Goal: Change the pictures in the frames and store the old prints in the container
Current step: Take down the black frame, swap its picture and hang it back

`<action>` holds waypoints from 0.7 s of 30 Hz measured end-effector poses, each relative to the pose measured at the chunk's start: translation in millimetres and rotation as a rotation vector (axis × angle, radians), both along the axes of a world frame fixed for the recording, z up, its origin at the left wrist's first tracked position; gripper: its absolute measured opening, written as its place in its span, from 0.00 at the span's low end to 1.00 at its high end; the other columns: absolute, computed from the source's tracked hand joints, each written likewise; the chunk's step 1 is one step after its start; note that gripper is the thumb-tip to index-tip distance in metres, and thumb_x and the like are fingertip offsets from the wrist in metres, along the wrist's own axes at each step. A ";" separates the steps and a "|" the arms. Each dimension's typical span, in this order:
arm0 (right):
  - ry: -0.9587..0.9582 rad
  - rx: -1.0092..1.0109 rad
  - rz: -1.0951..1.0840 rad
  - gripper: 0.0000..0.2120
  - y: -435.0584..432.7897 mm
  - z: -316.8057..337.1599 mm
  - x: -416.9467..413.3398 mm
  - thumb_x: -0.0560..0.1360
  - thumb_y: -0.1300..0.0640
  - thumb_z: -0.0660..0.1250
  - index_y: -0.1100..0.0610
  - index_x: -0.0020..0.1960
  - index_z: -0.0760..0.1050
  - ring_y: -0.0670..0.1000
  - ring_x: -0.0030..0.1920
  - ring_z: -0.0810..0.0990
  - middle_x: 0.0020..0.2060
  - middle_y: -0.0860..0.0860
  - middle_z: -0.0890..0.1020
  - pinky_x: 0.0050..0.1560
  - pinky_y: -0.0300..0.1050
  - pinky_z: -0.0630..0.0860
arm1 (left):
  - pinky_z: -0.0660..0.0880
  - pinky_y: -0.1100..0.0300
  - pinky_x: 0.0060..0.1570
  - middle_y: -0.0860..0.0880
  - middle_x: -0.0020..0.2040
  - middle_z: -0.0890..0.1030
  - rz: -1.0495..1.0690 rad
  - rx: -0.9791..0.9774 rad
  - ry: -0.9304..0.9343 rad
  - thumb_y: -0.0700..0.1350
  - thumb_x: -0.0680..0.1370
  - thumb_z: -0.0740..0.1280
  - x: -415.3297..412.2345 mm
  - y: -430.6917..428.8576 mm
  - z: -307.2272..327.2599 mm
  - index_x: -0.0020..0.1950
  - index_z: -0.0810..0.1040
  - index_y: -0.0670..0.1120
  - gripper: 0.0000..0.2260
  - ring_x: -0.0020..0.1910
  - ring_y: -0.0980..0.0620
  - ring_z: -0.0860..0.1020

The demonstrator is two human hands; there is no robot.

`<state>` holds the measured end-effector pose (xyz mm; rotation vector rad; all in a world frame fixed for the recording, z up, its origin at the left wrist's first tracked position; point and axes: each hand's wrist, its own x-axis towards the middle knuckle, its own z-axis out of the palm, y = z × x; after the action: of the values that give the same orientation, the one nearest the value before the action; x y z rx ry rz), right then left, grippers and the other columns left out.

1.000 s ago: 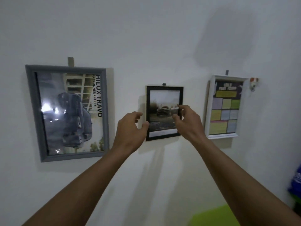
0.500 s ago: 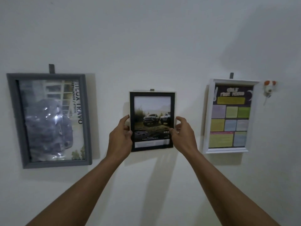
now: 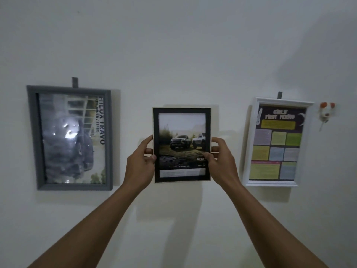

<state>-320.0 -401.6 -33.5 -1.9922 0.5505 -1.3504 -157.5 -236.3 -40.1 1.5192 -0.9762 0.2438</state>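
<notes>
A small black frame (image 3: 181,111) with a print of two trucks hangs upright at the middle of the white wall. My left hand (image 3: 140,163) grips its left edge, thumb on the front. My right hand (image 3: 222,157) grips its right edge the same way. Left of it hangs a larger grey frame (image 3: 70,90) holding a car poster under glare. On the right is a white frame (image 3: 249,142) with a dark sheet of coloured note squares. No container is in view.
A small orange-and-white figure hook (image 3: 326,113) sticks on the wall right of the white frame. Dark hanger tabs (image 3: 75,82) show above the grey and white frames. Bare white wall (image 3: 173,45) fills the area above and below.
Both hands have closed around the black frame's side edges; earlier the fingers were only reaching it. The view has shifted so the frames sit lower and more centred.
</notes>
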 end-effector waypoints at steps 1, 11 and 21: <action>0.008 0.005 0.013 0.21 6.1 -0.4 -4.0 0.80 0.62 0.64 0.46 0.69 0.66 0.46 0.48 0.81 0.46 0.44 0.78 0.46 0.50 0.82 | 0.81 0.51 0.39 0.50 0.48 0.77 -0.001 0.007 0.001 0.34 0.79 0.62 -1.8 6.6 -1.7 0.71 0.67 0.61 0.27 0.40 0.52 0.79; 0.120 0.101 0.170 0.30 101.3 -48.6 -51.5 0.79 0.64 0.66 0.37 0.71 0.65 0.52 0.49 0.83 0.49 0.55 0.81 0.49 0.54 0.83 | 0.81 0.55 0.43 0.49 0.52 0.77 -0.163 0.162 0.140 0.36 0.80 0.61 -28.6 115.3 -51.2 0.74 0.58 0.67 0.32 0.46 0.47 0.80; 0.251 0.428 0.194 0.30 188.3 -207.9 -95.6 0.77 0.66 0.68 0.41 0.71 0.68 0.65 0.47 0.81 0.47 0.66 0.80 0.52 0.63 0.78 | 0.79 0.62 0.37 0.45 0.51 0.81 -0.259 0.355 0.446 0.36 0.81 0.61 -60.1 203.0 -196.4 0.73 0.65 0.62 0.27 0.47 0.49 0.82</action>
<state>-415.6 -213.3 -241.3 -1.8094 0.6766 -0.7912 -217.5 -33.3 -236.5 1.6477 -0.8687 -0.4589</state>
